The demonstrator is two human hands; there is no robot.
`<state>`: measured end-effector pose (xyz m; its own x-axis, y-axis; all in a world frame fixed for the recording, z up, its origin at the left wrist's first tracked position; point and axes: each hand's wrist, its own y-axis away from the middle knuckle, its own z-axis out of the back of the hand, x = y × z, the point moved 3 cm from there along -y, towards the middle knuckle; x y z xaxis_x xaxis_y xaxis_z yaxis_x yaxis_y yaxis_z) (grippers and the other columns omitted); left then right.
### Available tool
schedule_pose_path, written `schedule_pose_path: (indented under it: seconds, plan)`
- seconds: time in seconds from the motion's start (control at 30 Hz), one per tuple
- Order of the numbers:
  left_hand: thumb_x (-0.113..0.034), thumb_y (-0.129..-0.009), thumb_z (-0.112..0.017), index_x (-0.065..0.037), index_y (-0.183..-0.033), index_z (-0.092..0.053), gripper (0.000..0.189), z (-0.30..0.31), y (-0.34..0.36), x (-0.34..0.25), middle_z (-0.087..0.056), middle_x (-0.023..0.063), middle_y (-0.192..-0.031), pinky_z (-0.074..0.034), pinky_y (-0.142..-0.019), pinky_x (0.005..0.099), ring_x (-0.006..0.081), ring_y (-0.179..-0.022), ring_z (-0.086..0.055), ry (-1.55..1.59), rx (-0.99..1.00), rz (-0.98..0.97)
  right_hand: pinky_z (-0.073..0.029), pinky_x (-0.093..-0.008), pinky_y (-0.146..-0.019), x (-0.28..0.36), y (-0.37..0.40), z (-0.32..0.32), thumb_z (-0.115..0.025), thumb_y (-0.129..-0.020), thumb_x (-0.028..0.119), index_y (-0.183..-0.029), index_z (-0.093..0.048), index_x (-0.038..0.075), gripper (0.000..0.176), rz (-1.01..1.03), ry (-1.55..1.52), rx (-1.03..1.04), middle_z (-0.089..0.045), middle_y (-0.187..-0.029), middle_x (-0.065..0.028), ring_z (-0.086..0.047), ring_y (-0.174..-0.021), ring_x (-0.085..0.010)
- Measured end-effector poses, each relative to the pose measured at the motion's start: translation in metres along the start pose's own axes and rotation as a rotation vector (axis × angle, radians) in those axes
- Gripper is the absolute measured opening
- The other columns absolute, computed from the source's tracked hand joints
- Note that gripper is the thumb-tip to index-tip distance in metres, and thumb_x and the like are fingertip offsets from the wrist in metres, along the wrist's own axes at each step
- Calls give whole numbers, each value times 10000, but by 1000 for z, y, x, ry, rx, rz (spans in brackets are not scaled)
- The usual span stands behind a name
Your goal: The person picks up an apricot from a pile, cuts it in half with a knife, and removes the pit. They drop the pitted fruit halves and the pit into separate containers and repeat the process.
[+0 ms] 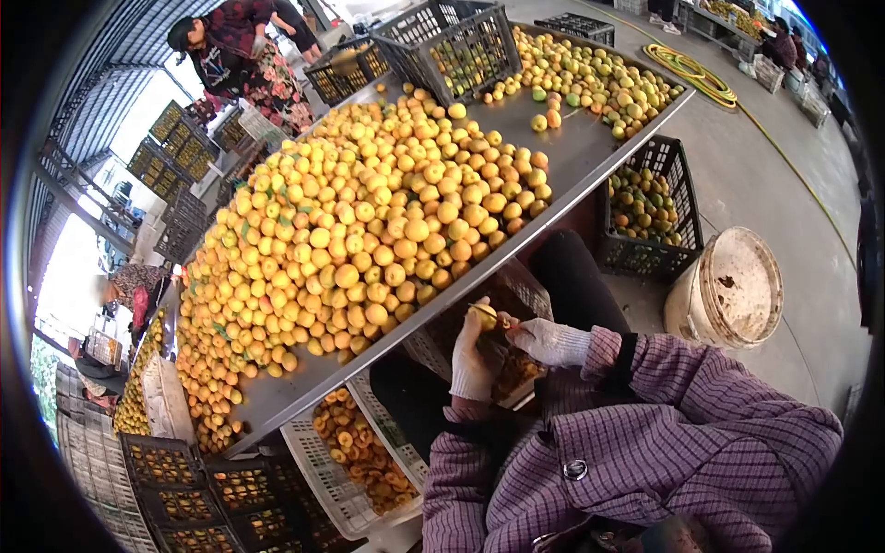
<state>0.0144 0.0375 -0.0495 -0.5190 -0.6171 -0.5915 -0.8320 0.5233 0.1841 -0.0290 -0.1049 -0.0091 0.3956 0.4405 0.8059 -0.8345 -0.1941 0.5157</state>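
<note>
My left hand, in a white glove, has its fingers closed around a yellow apricot. Close beside it, my gloved right hand is closed on a small thin tool that reaches to the apricot; its exact kind is too small to make out. Both hands are over my lap, just off the near edge of a metal table. A large heap of apricots covers much of that table. Below my hands, partly hidden, a crate holds orange pieces of fruit.
A white crate of split fruit stands by my left leg. To the right are a black crate of greenish fruit and a lidded bucket. Another black crate sits on the table. A yellow hose crosses the floor. A person stands across the table.
</note>
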Motion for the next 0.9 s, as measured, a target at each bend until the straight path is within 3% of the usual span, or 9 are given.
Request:
schedule_pose_path:
  seconds: [0.17, 0.3, 0.53, 0.6, 0.67, 0.73, 0.8, 0.83, 0.9]
  plan:
    - [-530, -976, -502, -18, -1274, -495, 592, 3, -8, 12, -612, 106, -1013, -467, -936, 396, 259, -985, -590, 95, -19, 52, -505, -336, -832, 1, -8, -11, -444, -1029, 367, -1349, -453, 24, 469, -67, 196, -80, -645, -998, -166, -640, -915, -244]
    - [-540, -976, -495, 4, -1245, -509, 607, 4, -7, 10, -607, 105, -1004, -447, -959, 392, 256, -1002, -581, 2, -83, 63, -505, -320, -844, 10, -11, -5, -451, -1032, 338, -1416, -418, 41, 486, -23, 34, -21, -656, -1065, -173, -633, -918, -234]
    - [-479, -1011, -460, 13, -1232, -506, 542, 12, -9, 14, -578, 95, -988, -450, -948, 394, 252, -987, -568, 102, -3, -18, -533, -355, -743, -5, -11, -12, -403, -1035, 414, -1394, -423, 2, 547, -135, 26, 73, -678, -890, -174, -668, -810, -249]
    - [-488, -1015, -442, 10, -1239, -501, 549, -8, 0, 8, -581, 93, -1012, -448, -955, 393, 252, -1004, -566, 95, -92, 26, -528, -402, -742, -33, -31, -22, -406, -1013, 467, -1371, -418, 10, 581, 43, 180, -132, -671, -879, -227, -666, -841, -374]
    - [-529, -1007, -423, -8, -1240, -507, 577, 3, -5, 15, -601, 89, -1041, -441, -986, 396, 258, -1041, -574, 91, -85, 41, -521, -416, -755, -33, -38, -23, -409, -1011, 454, -1290, -497, -10, 548, 30, 222, -181, -674, -929, -248, -650, -899, -417]
    - [-471, -1009, -466, -17, -1202, -532, 498, 19, -9, 17, -638, 115, -1004, -475, -949, 386, 263, -998, -610, 97, -124, 75, -517, -390, -748, -26, -36, -18, -427, -1017, 423, -1163, -591, -13, 488, 53, 199, -134, -681, -899, -214, -667, -850, -348]
    - [-434, -1007, -493, -15, -1217, -534, 471, 17, -6, 5, -636, 121, -1040, -483, -944, 373, 255, -999, -611, -111, -63, 14, -517, -388, -747, -43, -47, -16, -431, -1026, 407, -1207, -584, 12, 460, 151, 100, -57, -683, -940, -181, -672, -805, -286]
    - [-434, -1007, -493, -15, -1217, -534, 471, 16, -7, 0, -636, 121, -1040, -483, -944, 373, 255, -999, -611, -118, -56, -5, -526, -357, -735, -12, -24, -7, -422, -1033, 415, -1268, -572, 33, 473, -98, 14, 54, -681, -957, -116, -653, -786, -214]
    - [-397, -1000, -527, -7, -1239, -528, 457, 14, -4, -2, -628, 125, -1059, -481, -946, 364, 250, -997, -610, -126, -38, 20, -526, -343, -713, -6, -19, -3, -416, -1035, 419, -1274, -567, 35, 477, -118, -8, 72, -669, -927, -104, -640, -764, -199]
